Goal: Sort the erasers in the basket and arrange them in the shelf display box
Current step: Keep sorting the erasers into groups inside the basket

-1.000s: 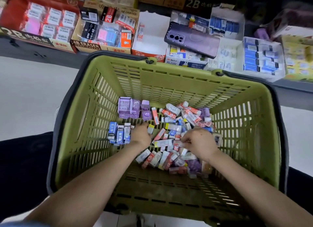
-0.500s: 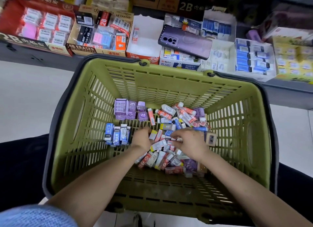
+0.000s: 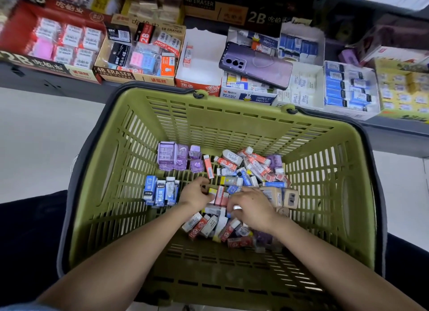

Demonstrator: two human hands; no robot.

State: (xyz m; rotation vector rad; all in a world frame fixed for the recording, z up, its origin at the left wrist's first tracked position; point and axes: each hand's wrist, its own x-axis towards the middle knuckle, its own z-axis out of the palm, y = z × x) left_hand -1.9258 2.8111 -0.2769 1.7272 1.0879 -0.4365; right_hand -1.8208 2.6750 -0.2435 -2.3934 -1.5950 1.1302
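Observation:
A green basket [image 3: 232,122] sits in front of me with a mixed pile of erasers [image 3: 246,169] on its floor. Purple erasers [image 3: 174,156] are grouped at the back left, and blue ones [image 3: 160,190] stand in a row left of the pile. My left hand [image 3: 197,196] is at the pile's left edge, fingers curled and pinching a yellow-tipped eraser [image 3: 212,191]. My right hand [image 3: 254,212] lies knuckles-up on the pile, its fingers curled round a whitish eraser [image 3: 236,207]. Display boxes line the shelf behind, among them a nearly empty white box [image 3: 202,76].
A purple phone [image 3: 255,64] lies across the shelf boxes. A red 2B box [image 3: 58,46] and a 4B box [image 3: 139,55] stand at the left, a box of blue erasers [image 3: 348,88] at the right. Tan sharpeners [image 3: 290,197] lie beside my right hand.
My left hand left the blue row and moved right to the pile. My right hand shifted slightly within the pile. The view moved closer and down.

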